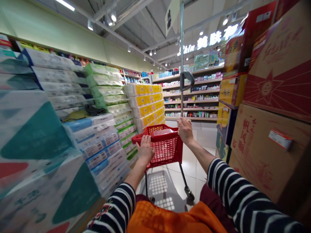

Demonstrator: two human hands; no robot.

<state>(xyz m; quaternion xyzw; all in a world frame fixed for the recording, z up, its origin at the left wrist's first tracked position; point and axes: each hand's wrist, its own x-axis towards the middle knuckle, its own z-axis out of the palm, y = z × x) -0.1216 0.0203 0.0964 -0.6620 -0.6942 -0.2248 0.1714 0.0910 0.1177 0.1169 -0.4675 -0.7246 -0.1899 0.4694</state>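
Note:
A red plastic shopping cart (167, 150) stands in front of me, with black legs and wheels. My left hand (145, 150) rests over the near rim at its left side, fingers bent over the edge. My right hand (186, 130) is closed at the cart's right corner, where a tall metal pole (182, 61) comes down to it. Whether its fingers wrap the pole or just the rim is hidden. A grey hooked handle (187, 81) sits on the pole above that hand. Inside the basket lies a pale reddish pack (162, 132), partly covered by the rim.
Stacked tissue packs, white-and-blue (102, 139), green (104, 81) and yellow (148, 103), line the left. Cardboard boxes (267, 145) rise close on the right. White floor tiles (191, 168) run between them toward shelves of small bottles and boxes (201, 97).

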